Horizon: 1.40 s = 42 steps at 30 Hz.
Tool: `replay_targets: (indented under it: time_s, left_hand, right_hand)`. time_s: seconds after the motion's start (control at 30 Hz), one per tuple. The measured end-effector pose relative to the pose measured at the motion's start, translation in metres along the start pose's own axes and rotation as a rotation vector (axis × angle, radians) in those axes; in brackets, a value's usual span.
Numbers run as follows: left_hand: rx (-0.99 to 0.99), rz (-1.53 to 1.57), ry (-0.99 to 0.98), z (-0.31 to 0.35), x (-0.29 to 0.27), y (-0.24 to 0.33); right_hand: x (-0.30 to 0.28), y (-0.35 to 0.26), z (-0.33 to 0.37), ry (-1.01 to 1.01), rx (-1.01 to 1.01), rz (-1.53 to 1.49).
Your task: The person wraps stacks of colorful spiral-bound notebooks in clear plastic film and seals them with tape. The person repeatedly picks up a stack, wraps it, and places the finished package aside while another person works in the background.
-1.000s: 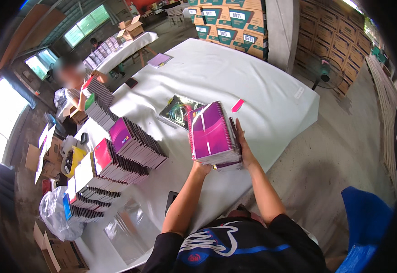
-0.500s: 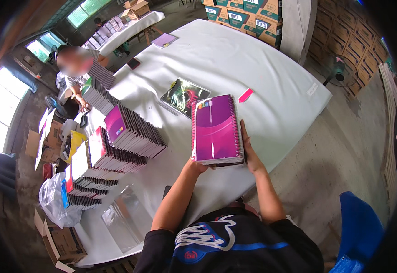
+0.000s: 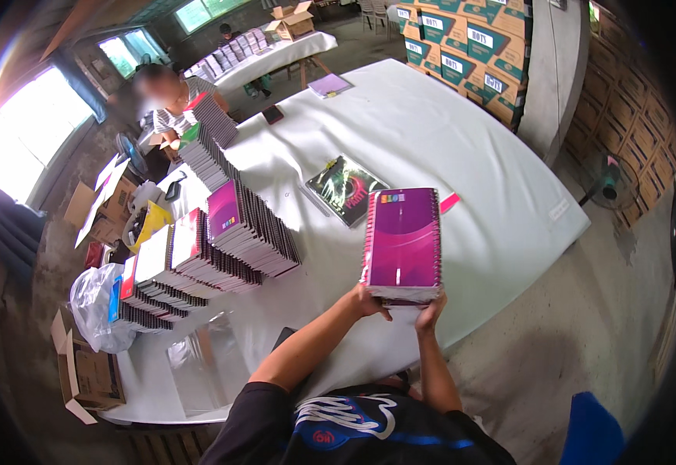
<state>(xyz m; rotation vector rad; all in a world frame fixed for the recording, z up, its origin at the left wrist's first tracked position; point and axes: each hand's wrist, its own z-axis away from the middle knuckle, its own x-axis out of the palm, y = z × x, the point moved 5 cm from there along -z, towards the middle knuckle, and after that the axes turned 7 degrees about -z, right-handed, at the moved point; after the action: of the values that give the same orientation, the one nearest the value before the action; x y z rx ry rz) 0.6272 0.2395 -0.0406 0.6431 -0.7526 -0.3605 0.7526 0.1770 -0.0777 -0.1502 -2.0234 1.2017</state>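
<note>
Left grip [image 3: 372,302]: clamped on purple notebook bundle [image 3: 402,240], partly hidden beneath
Right grip [image 3: 430,312]: clamped on its lower right corner; was higher alongside
Bundle: over table [image 3: 508,178], underside unseen
Pink tag [image 3: 450,203]: partly covered by bundle; fully visible earlier

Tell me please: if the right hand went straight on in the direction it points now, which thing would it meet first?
The purple notebook stack, which the right hand holds at its near right corner. Past it, the pink tag lies roughly in line, though depth is unclear.
</note>
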Motion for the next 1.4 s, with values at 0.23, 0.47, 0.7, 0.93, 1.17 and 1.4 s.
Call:
replay_targets:
  time_s: [0.23, 0.47, 0.7, 0.93, 1.17, 1.4]
  left_hand:
    - [-0.059, 0.038, -0.037, -0.056, 0.059, 0.052]
    - [-0.017, 0.042, -0.049, -0.109, 0.076, 0.085]
    - [0.044, 0.113, 0.067, -0.112, 0.074, 0.091]
    - [0.649, 0.210, 0.163, 0.058, 0.087, 0.121]
    - [1.626, -0.103, -0.819, 0.328, 0.183, 0.096]
    - [1.881, -0.202, -0.745, 0.420, 0.132, 0.048]
  right_hand:
    - [-0.036, -0.001, -0.084, 0.092, 0.062, 0.148]
    - [-0.059, 0.017, -0.152, 0.106, 0.014, 0.046]
    - [-0.090, 0.044, -0.171, 0.026, 0.084, -0.005]
    - [-0.075, -0.079, -0.134, 0.451, -0.127, 0.031]
    - [0.069, -0.170, -0.082, 0.012, -0.458, -0.225]
    - [0.267, -0.161, 0.046, -0.870, -0.450, -0.411]
